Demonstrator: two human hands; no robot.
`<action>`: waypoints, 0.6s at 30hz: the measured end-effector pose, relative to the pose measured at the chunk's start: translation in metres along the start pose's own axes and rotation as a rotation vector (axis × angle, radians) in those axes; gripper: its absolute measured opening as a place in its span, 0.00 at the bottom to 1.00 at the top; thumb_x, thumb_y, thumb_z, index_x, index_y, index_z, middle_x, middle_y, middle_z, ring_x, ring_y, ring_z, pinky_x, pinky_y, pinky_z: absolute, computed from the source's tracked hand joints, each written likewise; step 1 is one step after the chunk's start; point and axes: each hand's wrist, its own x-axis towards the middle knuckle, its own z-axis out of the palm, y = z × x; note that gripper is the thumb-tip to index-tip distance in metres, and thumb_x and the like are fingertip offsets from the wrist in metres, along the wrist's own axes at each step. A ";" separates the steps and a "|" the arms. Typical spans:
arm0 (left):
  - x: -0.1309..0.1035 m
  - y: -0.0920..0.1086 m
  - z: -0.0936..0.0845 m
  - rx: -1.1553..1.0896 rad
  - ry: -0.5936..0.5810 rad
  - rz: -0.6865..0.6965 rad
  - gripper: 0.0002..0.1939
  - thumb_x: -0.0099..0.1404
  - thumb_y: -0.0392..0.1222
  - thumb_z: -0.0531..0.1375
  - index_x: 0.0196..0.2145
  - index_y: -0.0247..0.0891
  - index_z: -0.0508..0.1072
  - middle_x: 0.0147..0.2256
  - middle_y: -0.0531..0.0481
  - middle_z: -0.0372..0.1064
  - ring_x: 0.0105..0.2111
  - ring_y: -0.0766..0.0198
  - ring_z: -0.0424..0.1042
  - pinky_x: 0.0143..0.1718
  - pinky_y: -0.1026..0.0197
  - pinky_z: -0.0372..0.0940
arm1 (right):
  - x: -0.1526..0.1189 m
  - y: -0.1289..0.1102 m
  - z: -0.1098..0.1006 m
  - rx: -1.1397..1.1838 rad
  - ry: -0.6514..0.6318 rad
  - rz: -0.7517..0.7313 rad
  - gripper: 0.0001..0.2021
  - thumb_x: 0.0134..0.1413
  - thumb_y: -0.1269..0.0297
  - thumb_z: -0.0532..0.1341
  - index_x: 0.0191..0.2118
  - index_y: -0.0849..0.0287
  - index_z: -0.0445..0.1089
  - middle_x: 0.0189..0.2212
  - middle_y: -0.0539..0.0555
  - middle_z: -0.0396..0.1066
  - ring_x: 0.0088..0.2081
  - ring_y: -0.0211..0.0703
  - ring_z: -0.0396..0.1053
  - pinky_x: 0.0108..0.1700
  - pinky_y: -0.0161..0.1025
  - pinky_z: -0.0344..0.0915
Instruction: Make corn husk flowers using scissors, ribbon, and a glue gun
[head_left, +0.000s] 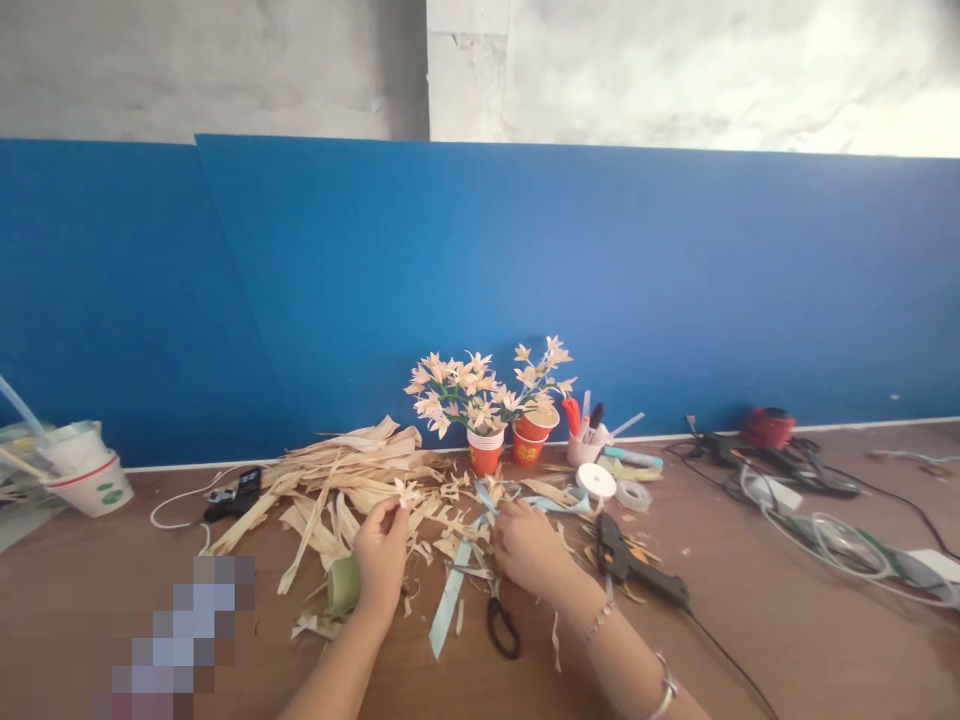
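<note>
My left hand [381,558] pinches a small pale flower [406,493] upright between thumb and fingertips. My right hand [531,545] is curled low over the scraps by a light blue ribbon [451,600]; what its fingertips hold, if anything, is hidden. Between my hands lies a pair of black-handled scissors [503,630], blades partly among the scraps. Dried husk strips [352,465] are heaped behind my left hand. A green roll [344,585] sits against that hand's outer side. To the right of my right hand rests a black glue gun [637,568].
Two red paper cups, one left [486,455] and one right [530,445], hold pale flower sprays against the blue panel [600,280]. A ribbon spool [596,482], tape roll [634,496] and pen cup [585,450] stand beside them. Cables [817,540] tangle at right; a white cup [94,485] stands far left.
</note>
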 end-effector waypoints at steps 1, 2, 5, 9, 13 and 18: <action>-0.002 0.001 0.001 0.004 -0.029 0.022 0.10 0.53 0.46 0.59 0.28 0.36 0.74 0.26 0.47 0.74 0.28 0.56 0.72 0.31 0.58 0.67 | 0.000 -0.004 0.001 0.089 0.047 -0.018 0.11 0.45 0.76 0.53 0.32 0.62 0.71 0.37 0.59 0.69 0.43 0.50 0.63 0.44 0.43 0.58; -0.004 0.002 0.002 0.008 -0.067 0.051 0.10 0.54 0.46 0.59 0.27 0.36 0.74 0.26 0.47 0.73 0.28 0.57 0.72 0.31 0.58 0.67 | -0.001 -0.009 0.003 0.204 0.093 -0.047 0.15 0.45 0.76 0.53 0.39 0.61 0.70 0.41 0.59 0.68 0.44 0.48 0.63 0.45 0.43 0.58; -0.010 0.003 0.005 0.005 -0.177 0.158 0.08 0.55 0.44 0.58 0.26 0.36 0.73 0.25 0.49 0.72 0.28 0.60 0.70 0.31 0.60 0.66 | -0.004 -0.026 0.012 0.584 0.110 -0.145 0.30 0.44 0.78 0.54 0.57 0.56 0.56 0.52 0.57 0.62 0.41 0.41 0.66 0.45 0.39 0.62; -0.012 0.005 0.006 -0.012 -0.158 0.218 0.08 0.54 0.44 0.59 0.25 0.37 0.73 0.27 0.49 0.70 0.29 0.61 0.69 0.32 0.61 0.65 | -0.006 -0.040 0.019 0.654 0.014 -0.207 0.19 0.52 0.73 0.53 0.51 0.57 0.64 0.38 0.54 0.69 0.36 0.39 0.67 0.40 0.35 0.63; -0.004 0.003 0.002 -0.067 -0.048 0.027 0.12 0.54 0.49 0.60 0.29 0.37 0.73 0.22 0.51 0.68 0.24 0.62 0.67 0.25 0.63 0.62 | -0.009 -0.041 0.008 0.423 -0.010 -0.239 0.12 0.53 0.73 0.51 0.33 0.60 0.72 0.33 0.55 0.69 0.36 0.40 0.66 0.40 0.34 0.61; -0.004 0.004 0.005 -0.174 -0.120 -0.242 0.16 0.50 0.53 0.62 0.28 0.36 0.72 0.14 0.59 0.57 0.15 0.70 0.55 0.15 0.66 0.50 | -0.013 -0.023 -0.027 0.379 -0.118 -0.176 0.11 0.45 0.71 0.57 0.36 0.56 0.72 0.37 0.52 0.71 0.35 0.38 0.67 0.37 0.32 0.60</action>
